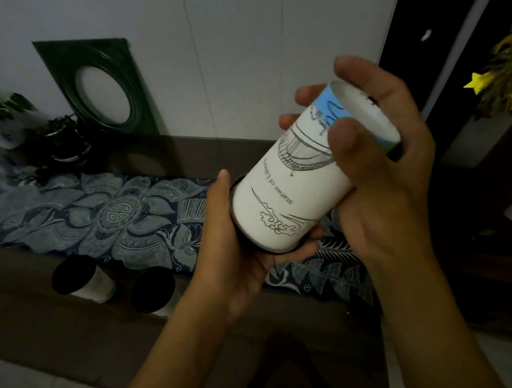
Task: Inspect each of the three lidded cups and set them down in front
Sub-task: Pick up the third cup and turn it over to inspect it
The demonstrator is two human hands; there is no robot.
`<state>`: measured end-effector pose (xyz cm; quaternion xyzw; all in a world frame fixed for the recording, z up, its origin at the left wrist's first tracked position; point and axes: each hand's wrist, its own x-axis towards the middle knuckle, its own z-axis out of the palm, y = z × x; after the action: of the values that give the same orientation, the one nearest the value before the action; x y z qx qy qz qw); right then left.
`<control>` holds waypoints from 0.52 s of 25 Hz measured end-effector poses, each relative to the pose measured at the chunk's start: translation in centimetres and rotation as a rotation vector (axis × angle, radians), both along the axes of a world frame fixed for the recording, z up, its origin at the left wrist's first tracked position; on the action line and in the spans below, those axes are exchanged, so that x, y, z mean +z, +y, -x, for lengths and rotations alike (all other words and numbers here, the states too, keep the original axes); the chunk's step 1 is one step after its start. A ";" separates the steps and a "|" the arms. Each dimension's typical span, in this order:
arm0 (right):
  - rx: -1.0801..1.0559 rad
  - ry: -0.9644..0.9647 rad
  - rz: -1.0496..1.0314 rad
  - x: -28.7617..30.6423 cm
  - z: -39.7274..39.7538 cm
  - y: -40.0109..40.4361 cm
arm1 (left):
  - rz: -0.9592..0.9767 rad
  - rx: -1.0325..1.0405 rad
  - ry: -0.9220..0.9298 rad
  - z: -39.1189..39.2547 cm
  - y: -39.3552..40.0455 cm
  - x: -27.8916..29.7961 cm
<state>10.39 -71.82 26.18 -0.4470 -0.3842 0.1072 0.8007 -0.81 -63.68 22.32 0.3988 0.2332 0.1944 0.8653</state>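
Note:
I hold a white paper cup (pixel 291 184) with line drawings and a blue band up in the air, tilted with its black lid end pointing down-left. My left hand (pixel 238 253) cradles the lid end from below, thumb along the rim. My right hand (pixel 378 160) grips the base end, thumb and fingers curled round it. Two more white cups with black lids stand on the dark table's front strip: one (pixel 82 277) at the left, the other (pixel 152 289) just right of it, beside my left forearm.
A blue patterned runner (pixel 111 214) lies across the brown table (pixel 57 325). A dark green frame with a round opening (pixel 101 89) leans on the white wall behind. Potted plants (pixel 61 141) stand at the far left. Yellow flowers (pixel 505 81) hang at the upper right.

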 end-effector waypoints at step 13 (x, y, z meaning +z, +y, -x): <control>-0.016 0.274 0.097 -2.3 0.5 0.7 | -0.115 0.167 -0.019 0.8 0.5 -1.3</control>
<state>9.92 -71.08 23.93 -0.4696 -0.2621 0.1793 0.8238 -1.57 -63.17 20.99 0.4254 0.2459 0.2825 0.8239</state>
